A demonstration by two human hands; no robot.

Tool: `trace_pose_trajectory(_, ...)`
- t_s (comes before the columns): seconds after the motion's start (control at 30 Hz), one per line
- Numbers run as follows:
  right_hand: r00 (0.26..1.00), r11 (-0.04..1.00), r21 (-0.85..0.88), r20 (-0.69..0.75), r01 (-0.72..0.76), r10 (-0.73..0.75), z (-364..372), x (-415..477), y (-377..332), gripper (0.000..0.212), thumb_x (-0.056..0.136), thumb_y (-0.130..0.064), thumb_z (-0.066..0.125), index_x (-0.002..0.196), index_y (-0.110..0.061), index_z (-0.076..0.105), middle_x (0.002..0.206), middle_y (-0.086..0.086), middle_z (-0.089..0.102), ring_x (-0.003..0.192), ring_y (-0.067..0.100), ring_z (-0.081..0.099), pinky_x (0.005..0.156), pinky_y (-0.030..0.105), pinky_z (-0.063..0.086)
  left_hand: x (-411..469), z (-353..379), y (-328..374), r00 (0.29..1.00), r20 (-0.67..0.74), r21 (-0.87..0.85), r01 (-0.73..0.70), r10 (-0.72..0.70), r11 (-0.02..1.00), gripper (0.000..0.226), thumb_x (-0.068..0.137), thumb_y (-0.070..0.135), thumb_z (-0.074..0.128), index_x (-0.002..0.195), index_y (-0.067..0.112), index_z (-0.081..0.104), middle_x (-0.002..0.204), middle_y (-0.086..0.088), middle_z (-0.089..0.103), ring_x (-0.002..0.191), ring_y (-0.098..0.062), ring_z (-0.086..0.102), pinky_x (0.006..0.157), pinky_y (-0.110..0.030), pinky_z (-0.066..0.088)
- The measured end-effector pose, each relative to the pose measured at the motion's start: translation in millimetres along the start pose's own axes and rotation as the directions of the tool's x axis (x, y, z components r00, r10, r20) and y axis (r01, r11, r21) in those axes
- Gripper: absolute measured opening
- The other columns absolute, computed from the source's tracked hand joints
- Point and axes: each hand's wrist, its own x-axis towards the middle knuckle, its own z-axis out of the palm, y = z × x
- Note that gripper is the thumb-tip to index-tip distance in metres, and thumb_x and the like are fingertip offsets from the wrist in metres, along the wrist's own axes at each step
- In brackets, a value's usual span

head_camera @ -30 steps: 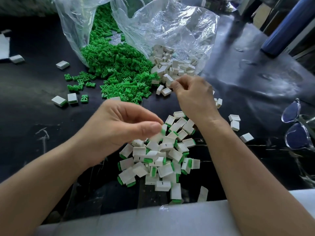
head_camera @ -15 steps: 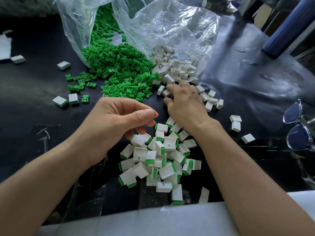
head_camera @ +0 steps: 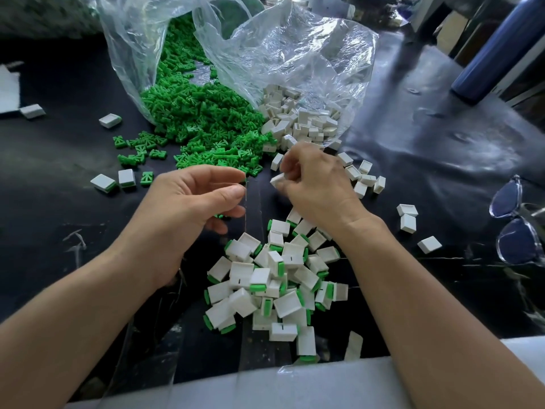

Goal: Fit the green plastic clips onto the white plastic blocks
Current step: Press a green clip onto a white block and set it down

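Right hand (head_camera: 315, 187) clenched round one small white plastic block (head_camera: 277, 180): rectangular, matte, hard-edged. The block juts out leftward between thumb and fingers, held over the table just on the near side of the bag mouths. Left hand (head_camera: 191, 199) has its fingers curled and thumb tip close to the index. A fleck of green shows under the fingers; cannot tell whether it grasps anything

Heap of small green plastic clips (head_camera: 206, 125), forked and glossy, spills from a crinkled clear plastic bag (head_camera: 132, 54). Beside it, touching, loose white plastic blocks (head_camera: 298, 119), hollow box shapes, tumble from a second clear bag (head_camera: 309, 60). Between the forearms lies a pile of fitted blocks (head_camera: 274, 284), white with a green edge, some with a thin slot on the face. Wrinkled, shiny black table sheet (head_camera: 442, 149). Clear-framed glasses with blue-tinted lenses (head_camera: 513, 231) at the right edge; dark blue cylindrical bottle (head_camera: 498, 48) at far right

Against half a second earlier: the right hand, then lying knuckles-up on the scattered blocks, is now raised with one block in its grip. The left hand has shifted from above the fitted pile toward the near fringe of the green heap
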Motion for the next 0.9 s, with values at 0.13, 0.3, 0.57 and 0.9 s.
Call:
trace_pose_trajectory(0.13,0.999,0.968,0.25,0.01,0.04,-0.044,-1,-3,-8,0.015,0.08,-0.012,0.068,0.081,-0.022,0.056,0.068,-0.016,0.051,0.065,-0.002,0.05,0.066,0.01,0.042,4,-3,-1,0.998,-0.055,0.006,0.004,-0.003,1.0,0.02,0.08,0.004,0.064,0.089,0.021,0.067,0.089,0.001,0.071,0.065,-0.005,0.067,0.048,-0.014,0.048)
trace_pose_trajectory(0.3,0.985,0.876,0.467,0.059,0.119,-0.165,2,-14,-23,0.017,0.078,-0.007,0.07,0.081,-0.019,0.059,0.069,-0.013,0.055,0.062,-0.002,0.05,0.063,0.012,0.043,4,-3,-2,0.999,-0.032,0.022,0.0,0.001,1.0,0.025,0.076,0.0,0.068,0.09,0.021,0.067,0.09,0.0,0.07,0.07,-0.005,0.065,0.053,-0.014,0.05)
trace_pose_trajectory(0.57,0.989,0.889,0.449,0.062,0.093,-0.135,4,-15,-24,0.009,0.086,-0.013,0.062,0.082,-0.019,0.068,0.065,-0.017,0.057,0.061,-0.004,0.051,0.061,0.011,0.04,2,-2,0,0.998,-0.06,-0.013,0.02,-0.02,1.0,0.017,0.077,-0.007,0.063,0.08,0.009,0.067,0.061,0.0,0.069,0.054,-0.008,0.065,0.051,-0.019,0.053)
trace_pose_trajectory(0.9,0.949,0.957,-0.144,0.232,0.251,-0.214,21,-11,-15,0.046,0.096,-0.015,0.04,0.139,-0.03,0.039,0.108,0.004,0.045,0.113,0.023,0.037,0.086,0.028,0.028,5,-7,3,0.984,-0.178,-0.08,-0.009,-0.005,0.997,0.014,0.078,0.005,0.065,0.075,0.019,0.066,0.064,0.005,0.07,0.054,-0.006,0.065,0.044,-0.014,0.048)
